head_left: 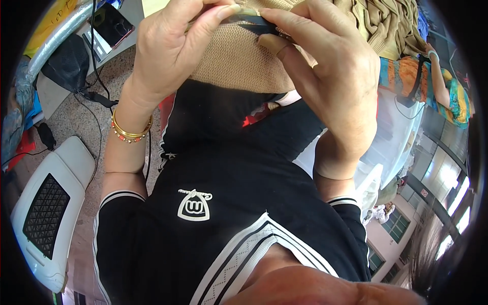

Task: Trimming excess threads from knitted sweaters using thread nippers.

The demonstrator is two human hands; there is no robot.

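1. Beyond the black trousers [203, 117], my left hand [170, 48] pinched the tan knit [239, 63] near its edge, thumb against forefinger.
2. The knit lay between my hands, below the fingertips, overhanging the trousers.
3. Beyond the trousers' right side, my right hand [338, 66] pinched a slim dark piece [259, 29] against the knit.

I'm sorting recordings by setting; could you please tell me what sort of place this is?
Probably a knitwear workshop: beige knit fabric in hand, a heap of olive-tan knits, another person nearby.

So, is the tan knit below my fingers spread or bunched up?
Spread: below the fingers, the tan knit shows broad and smooth.
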